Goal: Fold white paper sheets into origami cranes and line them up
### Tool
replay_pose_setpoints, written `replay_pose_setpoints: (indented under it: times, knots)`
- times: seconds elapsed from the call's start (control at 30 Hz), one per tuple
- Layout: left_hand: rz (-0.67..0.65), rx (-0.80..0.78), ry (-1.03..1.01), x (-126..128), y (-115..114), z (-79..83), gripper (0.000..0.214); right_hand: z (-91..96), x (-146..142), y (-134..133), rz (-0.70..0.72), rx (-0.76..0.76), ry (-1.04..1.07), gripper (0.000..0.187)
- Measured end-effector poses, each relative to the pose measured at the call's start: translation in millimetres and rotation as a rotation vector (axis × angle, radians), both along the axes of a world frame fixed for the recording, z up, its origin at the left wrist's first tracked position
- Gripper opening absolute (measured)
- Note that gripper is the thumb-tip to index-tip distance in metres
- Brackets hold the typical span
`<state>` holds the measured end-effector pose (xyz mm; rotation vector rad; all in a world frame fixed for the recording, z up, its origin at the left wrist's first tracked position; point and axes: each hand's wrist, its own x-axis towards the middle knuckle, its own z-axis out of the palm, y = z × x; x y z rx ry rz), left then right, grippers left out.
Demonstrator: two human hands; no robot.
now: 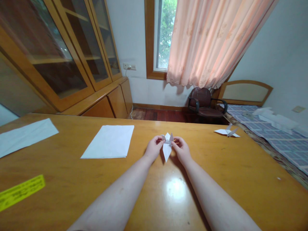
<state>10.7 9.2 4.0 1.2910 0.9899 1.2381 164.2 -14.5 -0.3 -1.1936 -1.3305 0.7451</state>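
The worktop (pixel 216 166) carries two paper cranes: one held crane (pixel 167 147) between the left hand (pixel 154 148) and the right hand (pixel 181 150), and one lone crane (pixel 227 131). It also carries one white paper stack (pixel 108 141), one white sheet (pixel 26 136) and one yellow strip (pixel 21 192). One chair (pixel 204 102) stands beyond it.

Bright daylight through the window (pixel 166 35), softened by a peach curtain (pixel 216 41). Round white glare (pixel 176 189) on the varnished surface (pixel 240 179), soft shadow below the right hand (pixel 181 150). Strong wide-angle bending toward the frame edges; sharp overall, no motion blur.
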Motion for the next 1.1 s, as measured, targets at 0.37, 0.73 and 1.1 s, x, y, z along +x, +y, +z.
replay_pose_setpoints:
  times: [0.37, 0.73, 1.1]
  knots:
    - [-0.043, 0.0, -0.008, 0, -2, 1.8, 0.015, 4.8, 1, 3, 0.008, -0.278, 0.454, 0.036]
    - [-0.059, -0.222, 0.0, 3, 0, -6.7, 0.055, 3.9, 2, 1, -0.007, -0.295, 0.286, 0.03]
    - [-0.307, -0.073, 0.315, -3, -8, 8.5, 0.042, 5.8, -2, -1, 0.111, -0.25, 0.22, 0.032]
